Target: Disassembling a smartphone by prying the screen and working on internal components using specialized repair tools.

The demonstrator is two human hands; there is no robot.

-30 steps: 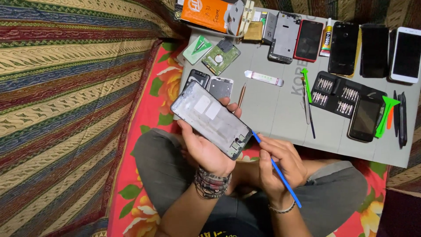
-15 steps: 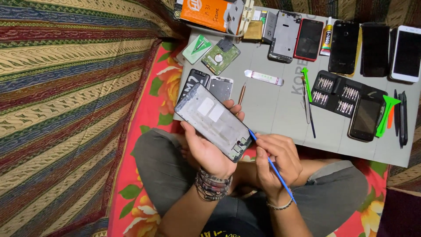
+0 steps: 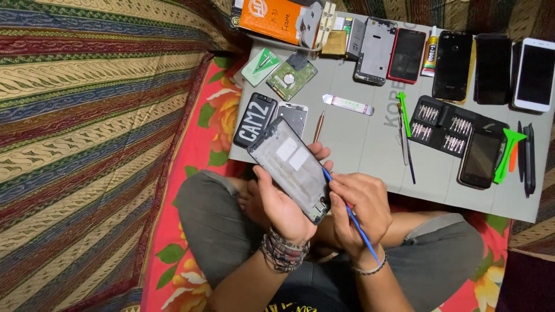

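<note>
Left hand: your left hand is wrapped around the phone frame, thumb on its near edge and fingers behind, holding it tilted at frame centre above your lap.
Right hand: your right hand is pinched closed on the blue pry tool, just right of the phone frame; the tool's tip touches the frame's right edge.
Phone frame: back open and facing up, pale inside, with two white patches near its top.
Grey mat: the grey mat fills the upper right of the frame, just beyond your hands.
Nearest on mat: a dark phone back and a copper-coloured rod lie just above the frame.
Further right: a black bit case, green pry tool and a small dark phone.
Top edge: a row of phones and an orange box.
Left: striped fabric.
</note>
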